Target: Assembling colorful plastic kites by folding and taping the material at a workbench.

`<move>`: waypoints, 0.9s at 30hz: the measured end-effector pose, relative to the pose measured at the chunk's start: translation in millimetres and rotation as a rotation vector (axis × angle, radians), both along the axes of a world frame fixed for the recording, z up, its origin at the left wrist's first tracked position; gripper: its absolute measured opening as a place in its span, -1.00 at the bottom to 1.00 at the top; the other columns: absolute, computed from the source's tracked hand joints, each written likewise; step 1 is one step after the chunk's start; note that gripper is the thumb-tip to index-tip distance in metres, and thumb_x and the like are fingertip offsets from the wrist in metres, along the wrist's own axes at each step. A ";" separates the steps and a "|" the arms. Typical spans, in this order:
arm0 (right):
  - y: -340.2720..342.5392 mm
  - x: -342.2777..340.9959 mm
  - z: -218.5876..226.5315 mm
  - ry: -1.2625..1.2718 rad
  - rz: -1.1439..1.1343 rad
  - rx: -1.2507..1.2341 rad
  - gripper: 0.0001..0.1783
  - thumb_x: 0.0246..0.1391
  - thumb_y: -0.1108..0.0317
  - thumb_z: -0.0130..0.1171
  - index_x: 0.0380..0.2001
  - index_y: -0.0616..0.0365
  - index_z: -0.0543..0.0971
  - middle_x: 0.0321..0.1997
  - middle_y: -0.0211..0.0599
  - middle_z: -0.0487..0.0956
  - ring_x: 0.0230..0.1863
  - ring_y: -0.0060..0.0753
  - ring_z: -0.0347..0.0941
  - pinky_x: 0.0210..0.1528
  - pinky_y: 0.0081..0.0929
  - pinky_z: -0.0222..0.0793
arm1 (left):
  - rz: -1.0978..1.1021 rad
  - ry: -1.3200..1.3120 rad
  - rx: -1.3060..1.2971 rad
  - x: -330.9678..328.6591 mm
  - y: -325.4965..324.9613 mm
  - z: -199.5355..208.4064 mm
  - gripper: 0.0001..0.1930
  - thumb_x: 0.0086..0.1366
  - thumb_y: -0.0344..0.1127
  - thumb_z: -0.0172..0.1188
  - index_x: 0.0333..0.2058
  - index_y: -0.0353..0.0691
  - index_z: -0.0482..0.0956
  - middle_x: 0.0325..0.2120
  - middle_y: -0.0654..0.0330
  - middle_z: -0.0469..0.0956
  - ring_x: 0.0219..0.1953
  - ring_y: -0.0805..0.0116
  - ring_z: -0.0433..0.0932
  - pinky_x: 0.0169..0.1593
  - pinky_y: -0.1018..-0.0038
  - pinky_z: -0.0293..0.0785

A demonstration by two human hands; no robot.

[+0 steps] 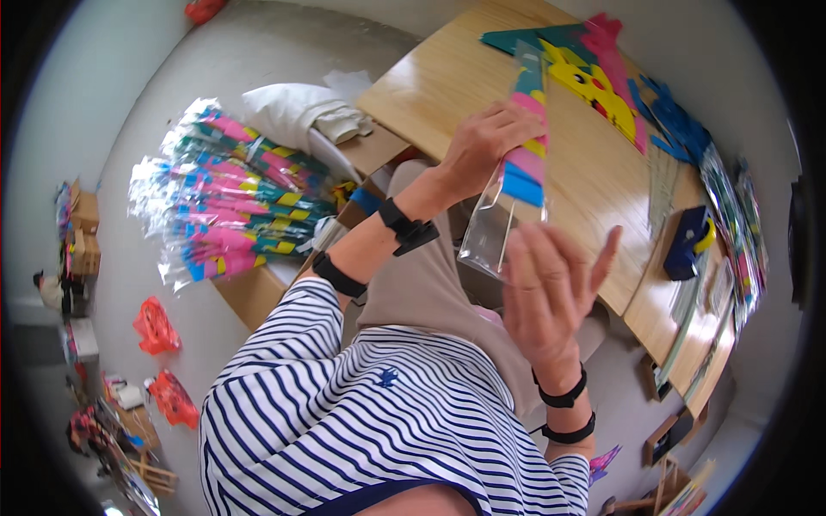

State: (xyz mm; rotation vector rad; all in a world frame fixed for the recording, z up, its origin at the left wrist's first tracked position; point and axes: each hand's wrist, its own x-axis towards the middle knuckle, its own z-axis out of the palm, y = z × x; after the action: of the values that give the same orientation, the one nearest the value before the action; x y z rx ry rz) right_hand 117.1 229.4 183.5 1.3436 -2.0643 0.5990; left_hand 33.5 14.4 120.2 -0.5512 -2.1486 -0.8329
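My left hand (490,144) is closed around a long clear plastic sleeve (489,234) above the table's near edge. Folded sheet material (527,165) in blue, pink, yellow and teal shows inside it. The sleeve's lower end holds no coloured material and hangs toward my lap. My right hand (549,288) is beside that end, slightly blurred, with its fingers stretched out and nothing in them. Whether its fingertips touch the plastic, I cannot tell. Farther up the table lies a yellow cartoon-faced piece (594,93) with a teal and pink sheet under it.
On the wooden table (430,77) are blue strips (671,116), a navy tape dispenser (687,245) and thin rods. Packed colourful sleeves (249,206) are heaped at my left, near white cloth (301,112) and cardboard boxes. Red plastic bags (157,325) lie on the floor.
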 end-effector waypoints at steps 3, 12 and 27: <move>-1.7 -7.1 6.3 -0.029 -0.087 -0.151 -0.61 0.17 0.21 0.29 0.02 0.15 0.60 0.00 -0.23 0.60 0.04 -0.16 0.49 0.46 0.22 -0.05 | -0.301 0.134 0.664 12.2 -57.1 8.2 -0.84 0.27 -0.44 0.19 -0.17 -0.20 0.65 -0.23 0.26 0.67 -0.16 0.28 0.62 -0.12 0.47 0.55; -10.2 -31.0 -62.3 -0.298 -0.048 0.038 -0.79 0.06 0.45 0.29 -0.19 0.22 0.65 -0.22 -0.25 0.62 -0.10 -0.14 0.50 0.44 0.18 -0.01 | 0.972 0.131 0.428 253.1 -258.4 159.0 -0.74 0.15 -0.33 0.42 -0.25 -0.40 0.69 -0.37 0.16 0.68 -0.48 0.42 0.62 -0.40 0.53 0.60; -30.9 -27.3 -91.9 -0.416 -0.147 0.304 -0.86 0.01 0.52 0.27 -0.30 0.16 0.63 -0.30 -0.36 0.61 -0.16 -0.25 0.48 0.47 0.19 -0.07 | 1.527 -0.207 0.846 293.0 -413.5 -154.3 -0.66 0.08 -0.27 0.47 -0.42 -0.49 0.60 -0.51 -0.01 0.64 -0.63 0.29 0.61 -0.56 0.33 0.65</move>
State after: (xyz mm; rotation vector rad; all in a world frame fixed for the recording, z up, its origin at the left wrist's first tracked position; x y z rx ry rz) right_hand 89.8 198.5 91.6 1.2947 -2.6540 0.5519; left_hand 326.5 -399.1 -34.1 1.4599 -1.4599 -0.7049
